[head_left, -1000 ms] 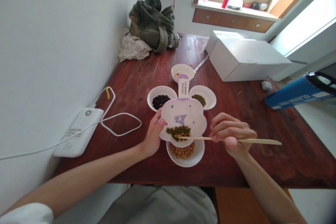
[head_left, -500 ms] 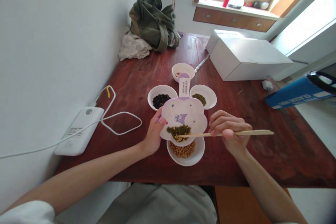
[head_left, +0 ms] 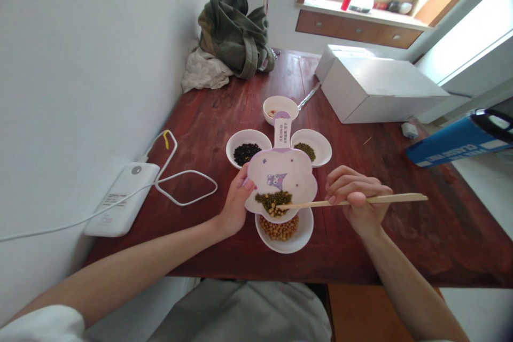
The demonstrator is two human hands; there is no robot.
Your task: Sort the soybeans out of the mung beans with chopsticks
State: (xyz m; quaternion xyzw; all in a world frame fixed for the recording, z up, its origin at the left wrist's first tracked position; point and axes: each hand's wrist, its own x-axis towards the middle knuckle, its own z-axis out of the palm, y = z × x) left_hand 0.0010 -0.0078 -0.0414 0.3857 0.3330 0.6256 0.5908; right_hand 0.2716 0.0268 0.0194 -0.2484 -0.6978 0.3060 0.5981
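Observation:
My left hand (head_left: pixel 235 200) grips the left rim of a flower-shaped bowl with a handle (head_left: pixel 301 179), purple-edged and printed with a cartoon figure. It is tilted toward me, and mung beans mixed with some yellow beans (head_left: pixel 274 202) lie along its near side. My right hand (head_left: pixel 358 197) is closed around wooden chopsticks (head_left: pixel 396 199), whose tips touch the beans. Below the near edge stands a white bowl of yellow-brown beans (head_left: pixel 279 228), partly covered. Behind are a bowl of black beans (head_left: pixel 246 154), a bowl of mung beans (head_left: pixel 305 150) and a bowl with pale pieces (head_left: pixel 274 114).
A white power bank (head_left: pixel 122 200) with a looped cable lies at the left by the wall. Farther back are a green bag (head_left: pixel 234 35) and a large white box (head_left: pixel 380 88). To the right are a blue bottle (head_left: pixel 457 139) and a small white charger (head_left: pixel 409 130).
My right hand has shifted slightly to the right, drawing the chopstick tips a little to the right across the beans. The left hand and the flower-shaped bowl hold almost the same place.

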